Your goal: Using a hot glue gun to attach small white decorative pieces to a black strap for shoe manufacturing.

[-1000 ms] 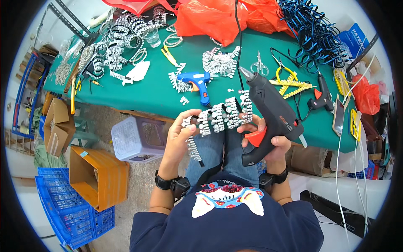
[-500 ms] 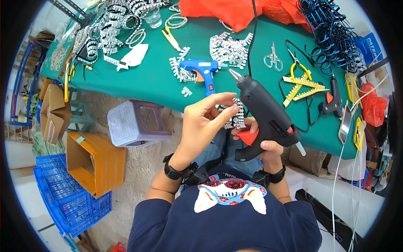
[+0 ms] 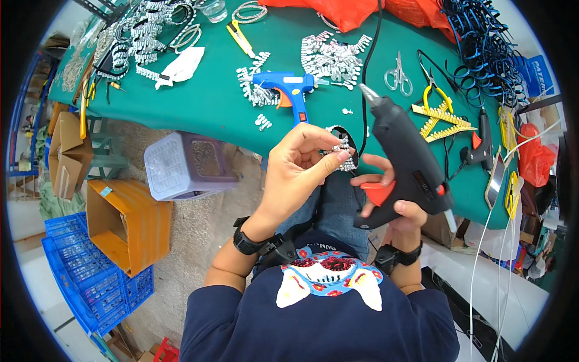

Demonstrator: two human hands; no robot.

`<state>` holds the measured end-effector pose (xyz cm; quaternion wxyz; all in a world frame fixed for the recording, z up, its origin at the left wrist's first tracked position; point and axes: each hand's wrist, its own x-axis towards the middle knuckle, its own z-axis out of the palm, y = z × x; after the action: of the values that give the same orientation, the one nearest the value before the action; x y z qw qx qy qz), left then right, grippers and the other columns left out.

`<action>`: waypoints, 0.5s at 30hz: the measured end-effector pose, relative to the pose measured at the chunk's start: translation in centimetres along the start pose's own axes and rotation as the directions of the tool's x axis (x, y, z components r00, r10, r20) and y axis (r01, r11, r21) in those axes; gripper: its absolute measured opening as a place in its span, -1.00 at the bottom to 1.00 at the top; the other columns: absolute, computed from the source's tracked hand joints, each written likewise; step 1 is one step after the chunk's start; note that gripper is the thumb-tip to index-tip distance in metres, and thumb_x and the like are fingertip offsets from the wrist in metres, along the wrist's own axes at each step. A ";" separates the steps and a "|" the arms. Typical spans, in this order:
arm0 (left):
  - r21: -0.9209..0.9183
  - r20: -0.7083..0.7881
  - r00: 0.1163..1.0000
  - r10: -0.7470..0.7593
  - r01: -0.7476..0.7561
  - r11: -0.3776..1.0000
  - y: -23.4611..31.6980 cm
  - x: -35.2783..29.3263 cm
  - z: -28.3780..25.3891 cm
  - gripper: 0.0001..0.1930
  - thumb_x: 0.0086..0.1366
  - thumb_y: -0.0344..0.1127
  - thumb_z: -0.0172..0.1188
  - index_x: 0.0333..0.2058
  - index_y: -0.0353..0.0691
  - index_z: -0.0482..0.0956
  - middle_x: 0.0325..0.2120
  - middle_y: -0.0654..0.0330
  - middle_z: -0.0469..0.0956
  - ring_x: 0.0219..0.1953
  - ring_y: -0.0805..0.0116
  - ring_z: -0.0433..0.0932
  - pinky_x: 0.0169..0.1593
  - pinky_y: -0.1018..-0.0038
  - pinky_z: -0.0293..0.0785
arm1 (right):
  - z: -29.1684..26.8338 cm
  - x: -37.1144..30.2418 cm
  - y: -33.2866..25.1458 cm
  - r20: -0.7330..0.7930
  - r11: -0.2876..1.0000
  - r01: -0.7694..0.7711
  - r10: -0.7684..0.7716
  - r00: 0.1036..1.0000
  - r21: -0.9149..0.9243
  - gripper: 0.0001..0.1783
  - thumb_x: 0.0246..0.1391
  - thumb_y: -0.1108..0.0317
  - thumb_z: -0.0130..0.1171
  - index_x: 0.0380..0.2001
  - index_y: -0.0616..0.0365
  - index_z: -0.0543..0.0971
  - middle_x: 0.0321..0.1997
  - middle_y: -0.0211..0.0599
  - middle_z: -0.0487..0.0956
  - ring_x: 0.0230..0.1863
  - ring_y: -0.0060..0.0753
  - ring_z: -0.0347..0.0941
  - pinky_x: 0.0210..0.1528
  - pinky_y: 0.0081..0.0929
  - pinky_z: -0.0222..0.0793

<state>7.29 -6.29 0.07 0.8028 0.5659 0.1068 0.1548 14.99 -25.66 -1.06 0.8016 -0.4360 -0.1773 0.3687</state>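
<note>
My left hand pinches a curved black band studded with clear rhinestones between thumb and fingertips. In my right hand is a large black hot glue gun with an orange trigger. The thumb lies behind its grip and the fingers reach round the trigger side. Its metal nozzle points up and to the left, apart from the band; a translucent glue stick sticks out of its rear end. Beyond my left hand lies a smaller blue glue gun on the green table. My left fingers partly cover the band.
Rhinestone pieces lie heaped on the green table. Scissors, yellow-handled pliers, a yellow cutter and another black glue gun lie around. Blue-black headbands pile up far right. A plastic stool stands left.
The black glue gun has moved right, away from the rhinestone band, and my right fingers have spread off its trigger side. My left hand has turned the band slightly, so its black loop shows.
</note>
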 end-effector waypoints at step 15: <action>0.261 0.030 0.893 0.449 -0.440 0.859 -2.0 0.2 -0.3 -0.84 0.12 -0.58 0.26 -0.28 -0.30 0.59 -0.32 0.10 0.61 -0.50 0.63 0.49 -0.60 0.72 0.32 | -0.2 -4.1 -6.4 -0.015 0.871 -0.048 0.046 0.999 -0.490 -0.33 -0.19 0.36 0.17 0.07 0.39 0.36 -0.06 0.22 0.49 0.01 -0.05 0.44 -0.44 -0.57 0.40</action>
<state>7.62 -6.57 -1.93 0.6620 0.6732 0.0058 0.3293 15.17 -31.05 4.28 0.6562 -0.6294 -0.2531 0.3305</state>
